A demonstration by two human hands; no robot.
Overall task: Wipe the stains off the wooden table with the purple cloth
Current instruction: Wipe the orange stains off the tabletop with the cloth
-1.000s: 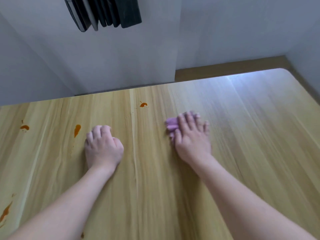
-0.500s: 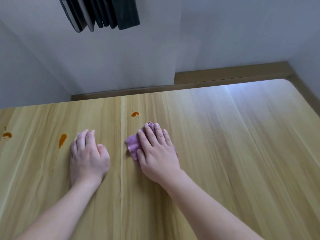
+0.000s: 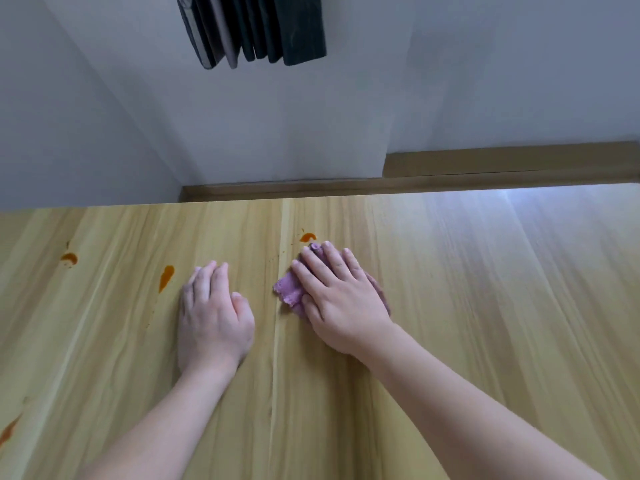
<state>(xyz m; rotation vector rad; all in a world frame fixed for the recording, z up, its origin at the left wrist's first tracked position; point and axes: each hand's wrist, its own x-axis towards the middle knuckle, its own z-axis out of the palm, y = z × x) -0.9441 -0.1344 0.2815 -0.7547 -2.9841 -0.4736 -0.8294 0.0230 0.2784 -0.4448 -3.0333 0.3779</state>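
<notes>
My right hand point(image 3: 341, 299) presses flat on the purple cloth point(image 3: 289, 292) on the wooden table point(image 3: 485, 306); most of the cloth is hidden under the palm. A small orange stain point(image 3: 307, 236) lies just beyond the fingertips, near the far edge. My left hand point(image 3: 211, 313) rests palm down on the table, holding nothing. An elongated orange stain point(image 3: 166, 277) sits just left of its fingers. Another stain point(image 3: 69, 258) is farther left, and an orange streak point(image 3: 8, 433) marks the near left edge.
A white wall rises behind the table, with a wooden skirting board point(image 3: 485, 168) along the floor. Dark folded fabric point(image 3: 256, 29) hangs at the top of the view. The table's far edge runs just past the stain by my right hand.
My right hand slid the cloth leftward and forward, from the table's middle toward the small stain near the far edge. The left hand's fingers uncurled to lie flat; the view tilted upward.
</notes>
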